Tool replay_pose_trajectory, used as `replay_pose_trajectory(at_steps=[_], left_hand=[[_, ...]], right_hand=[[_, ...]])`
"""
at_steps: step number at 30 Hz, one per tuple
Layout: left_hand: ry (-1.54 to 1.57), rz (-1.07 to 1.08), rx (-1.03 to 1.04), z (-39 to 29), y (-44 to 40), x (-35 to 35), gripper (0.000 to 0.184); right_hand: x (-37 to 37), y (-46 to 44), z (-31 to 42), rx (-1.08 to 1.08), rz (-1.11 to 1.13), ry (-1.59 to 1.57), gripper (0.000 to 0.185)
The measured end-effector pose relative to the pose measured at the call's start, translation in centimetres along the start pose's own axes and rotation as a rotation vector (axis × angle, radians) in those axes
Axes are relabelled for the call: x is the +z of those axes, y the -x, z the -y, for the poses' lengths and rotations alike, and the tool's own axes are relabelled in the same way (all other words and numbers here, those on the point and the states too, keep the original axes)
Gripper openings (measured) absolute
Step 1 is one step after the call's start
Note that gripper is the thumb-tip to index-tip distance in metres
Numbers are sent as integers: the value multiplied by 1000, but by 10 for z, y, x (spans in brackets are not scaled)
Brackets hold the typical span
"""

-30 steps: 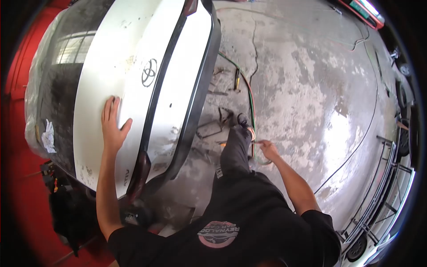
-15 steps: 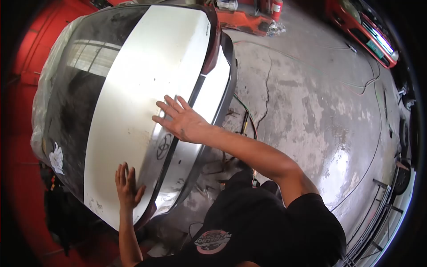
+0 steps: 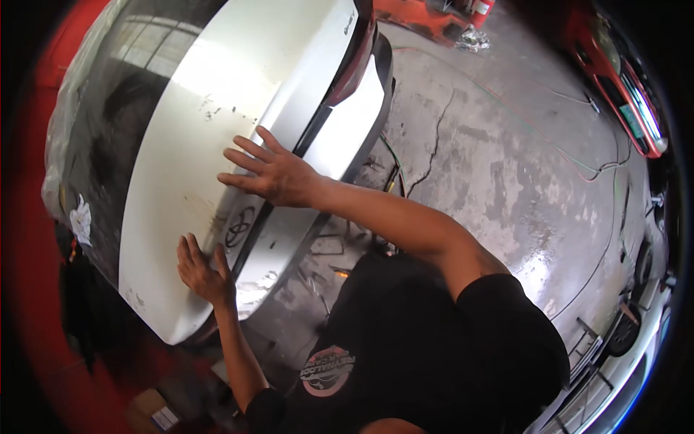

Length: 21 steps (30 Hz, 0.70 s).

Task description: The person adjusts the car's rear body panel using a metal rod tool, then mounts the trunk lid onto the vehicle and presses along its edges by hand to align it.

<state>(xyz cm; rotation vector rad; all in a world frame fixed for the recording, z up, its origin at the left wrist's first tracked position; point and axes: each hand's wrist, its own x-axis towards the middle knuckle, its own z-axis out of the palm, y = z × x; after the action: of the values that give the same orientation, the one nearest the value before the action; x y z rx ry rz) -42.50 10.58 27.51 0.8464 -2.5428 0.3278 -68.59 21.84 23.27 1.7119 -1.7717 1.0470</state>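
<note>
A white car trunk lid with a dark oval emblem on its rear face fills the left half of the view. My right hand lies over the lid's rear edge, just above the emblem in the picture, fingers spread and palm down. Lower left, my left hand rests flat near the same edge, fingers stretched out. Neither hand holds anything. Dark specks and scuffs mark the paint, some of them beside the emblem. Under the lid's edge runs the white rear bumper.
A dark rear window with plastic sheeting along its side adjoins the lid. Hoses and cables cross the cracked concrete floor. A red car front stands upper right. A cardboard box sits lower left.
The view has shifted, and the car's rear sits farther left and higher in the picture. Both hands stay spread on the lid; my left hand is now nearer the emblem.
</note>
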Motion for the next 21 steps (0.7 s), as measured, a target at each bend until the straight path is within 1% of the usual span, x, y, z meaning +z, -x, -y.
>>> replay_pose_trajectory(at_steps=[1, 4, 5, 8, 9, 12, 13, 15, 16, 18, 19, 20, 21], left_hand=[[-37, -56, -45, -9, 2, 5, 63], [-74, -90, -132, -20, 7, 16, 63], [-83, -58, -167, -24, 9, 18, 64], [-141, -28, -215, -23, 16, 39, 67], [-159, 0, -234, -23, 18, 43, 69], [-111, -26, -231, -19, 18, 47, 69], [-94, -2, -248, -20, 19, 44, 70], [-76, 24, -282, -19, 15, 40, 72], [-58, 13, -263, -19, 14, 39, 72], [-57, -72, -273, -17, 20, 53, 71], [-39, -102, -266, -24, 20, 57, 69], [76, -98, -276, -39, 15, 53, 68], [110, -146, -261, -56, 13, 48, 69]], right_hand=[[8, 3, -1, 20, 1, -37, 64], [9, 9, -4, 10, 42, -43, 64], [11, 12, -7, 18, 75, -127, 63], [25, 22, -11, -4, 80, -14, 61], [28, 24, -14, -12, 83, -58, 62], [27, 28, -20, -70, 104, -15, 64], [24, 26, -20, -41, 119, -185, 69], [20, 24, -26, -75, 147, -156, 71], [18, 23, -27, -104, 157, -155, 72], [8, 18, -31, -137, 210, -152, 70], [5, 16, -28, -115, 148, -215, 65], [4, 14, -27, -117, 132, -234, 62], [-3, 8, -23, -96, 168, -203, 63]])
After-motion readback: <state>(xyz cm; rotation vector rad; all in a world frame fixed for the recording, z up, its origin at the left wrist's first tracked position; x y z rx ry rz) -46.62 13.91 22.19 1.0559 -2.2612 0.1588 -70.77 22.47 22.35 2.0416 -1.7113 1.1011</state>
